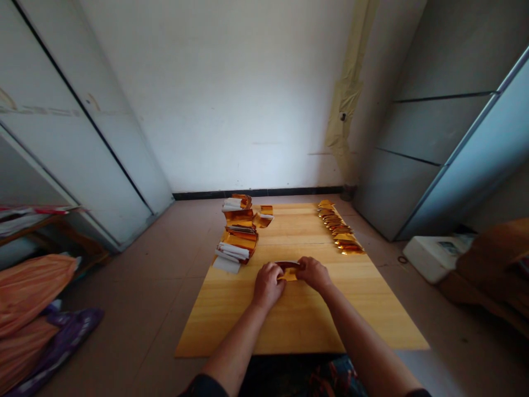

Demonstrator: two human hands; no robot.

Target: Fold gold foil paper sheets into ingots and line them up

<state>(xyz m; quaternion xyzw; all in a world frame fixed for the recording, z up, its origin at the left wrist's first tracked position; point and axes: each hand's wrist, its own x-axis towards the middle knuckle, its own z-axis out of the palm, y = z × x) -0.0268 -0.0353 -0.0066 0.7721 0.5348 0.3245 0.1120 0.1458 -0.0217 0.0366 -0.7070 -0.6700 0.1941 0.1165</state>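
Amber foil strip [288, 271] is held at the near middle of the pale wooden desk [301, 325], its ends pinched between the left hand [268, 285] and the right hand [314, 274]. The hands are brought together, knuckles upward, with only a short span of foil exposed between them. Whether the strip touches the desk beneath cannot be determined. Beyond the left hand, a loose pile of amber foil pieces [241, 231] is stacked toward the far left of the desk, interleaved with white paper strips [226, 263], and a separate foil piece [264, 216] is laid just beside it. Along the far right of the desk, a slanted row of folded foil pieces [336, 229] is arranged, each overlapping the next. As judged from this layout, part of the material has been folded and lined up, while a bulkier quantity remains in the pile. Orange sacks [28, 292] are placed on the floor at left, a white box [433, 256] is set at right, and a white wall [231, 94] is seen beyond.
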